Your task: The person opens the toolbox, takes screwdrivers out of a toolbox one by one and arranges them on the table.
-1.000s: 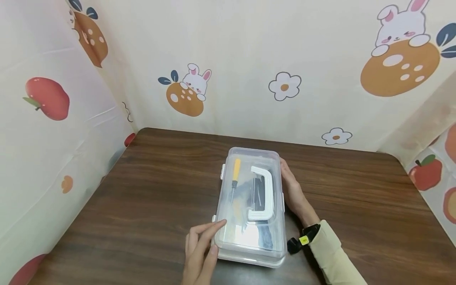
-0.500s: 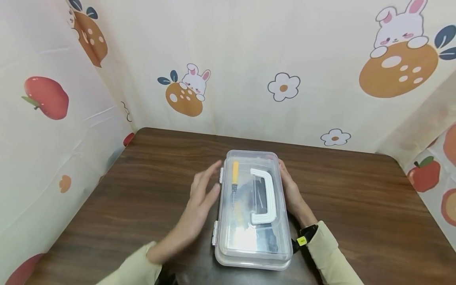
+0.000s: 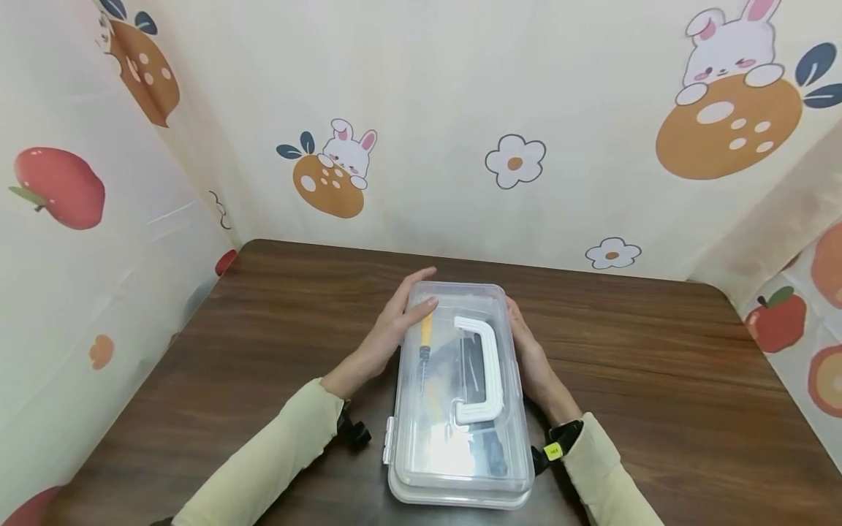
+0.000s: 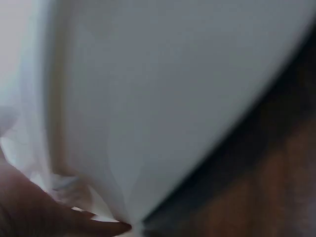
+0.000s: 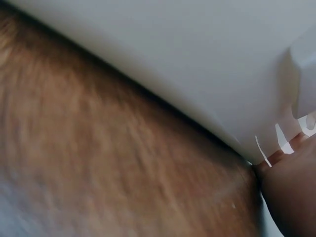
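Note:
A clear-lidded plastic storage box [image 3: 460, 453] with a white handle [image 3: 490, 372] lies closed on the table. Through its lid show a yellow-handled screwdriver [image 3: 425, 336] and a dark item beneath the handle. My left hand [image 3: 388, 329] rests at the box's far left corner, thumb over the lid's edge and fingers extended past the corner. Along the far right side, my right hand [image 3: 533, 358] touches the box; its fingertips are partly hidden behind it. Both wrist views show the box's pale side wall [image 4: 173, 89] close up, with part of each hand at the bottom.
The dark wooden table [image 3: 296, 307] surrounds the box. A printed curtain [image 3: 427, 204] hangs behind the table and at both sides. A white latch [image 3: 388, 440] sticks out from the box's near left side. Each wrist wears a black camera strap [image 3: 567, 437].
My left hand has left the near left corner of the box and moved along its left side to the far left corner. The right hand stays on the right side.

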`<state>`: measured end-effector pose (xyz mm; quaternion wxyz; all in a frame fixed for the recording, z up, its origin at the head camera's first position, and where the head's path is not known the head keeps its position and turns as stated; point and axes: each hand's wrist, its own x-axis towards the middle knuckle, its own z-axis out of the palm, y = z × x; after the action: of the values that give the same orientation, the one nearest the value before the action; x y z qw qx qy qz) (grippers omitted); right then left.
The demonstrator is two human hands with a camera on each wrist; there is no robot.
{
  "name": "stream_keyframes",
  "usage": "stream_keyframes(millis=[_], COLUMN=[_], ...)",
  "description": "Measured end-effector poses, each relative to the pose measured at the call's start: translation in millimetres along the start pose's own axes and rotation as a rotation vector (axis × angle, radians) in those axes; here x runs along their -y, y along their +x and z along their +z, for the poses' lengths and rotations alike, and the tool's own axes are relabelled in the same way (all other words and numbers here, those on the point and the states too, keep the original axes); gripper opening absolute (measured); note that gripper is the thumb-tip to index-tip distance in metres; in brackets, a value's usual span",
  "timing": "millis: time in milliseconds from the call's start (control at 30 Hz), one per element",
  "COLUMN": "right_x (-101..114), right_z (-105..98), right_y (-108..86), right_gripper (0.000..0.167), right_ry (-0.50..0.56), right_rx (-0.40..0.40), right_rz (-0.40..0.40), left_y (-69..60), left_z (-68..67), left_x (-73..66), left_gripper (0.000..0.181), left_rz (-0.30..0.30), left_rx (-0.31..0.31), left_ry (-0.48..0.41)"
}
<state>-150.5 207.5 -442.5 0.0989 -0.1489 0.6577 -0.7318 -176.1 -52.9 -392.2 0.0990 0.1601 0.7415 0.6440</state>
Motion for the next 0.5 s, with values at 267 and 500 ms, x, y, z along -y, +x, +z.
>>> stream_keyframes(millis=[267, 500], right_x=[6.7, 4.3], right_z=[1.4, 2.5], right_y=[-34.7, -71.6], right_gripper=[0.055, 0.056], right_ry=[0.013, 0.06], right_rx=[-0.003, 0.028], right_rz=[0.001, 0.004], left_y=[-0.3, 0.4], left_z=[4.8, 3.0], left_x=[2.9, 6.5], left_gripper=[0.046, 0.048], left_rz=[0.021, 0.027], left_rx=[-0.027, -0.046], left_ry=[-0.019, 0.0])
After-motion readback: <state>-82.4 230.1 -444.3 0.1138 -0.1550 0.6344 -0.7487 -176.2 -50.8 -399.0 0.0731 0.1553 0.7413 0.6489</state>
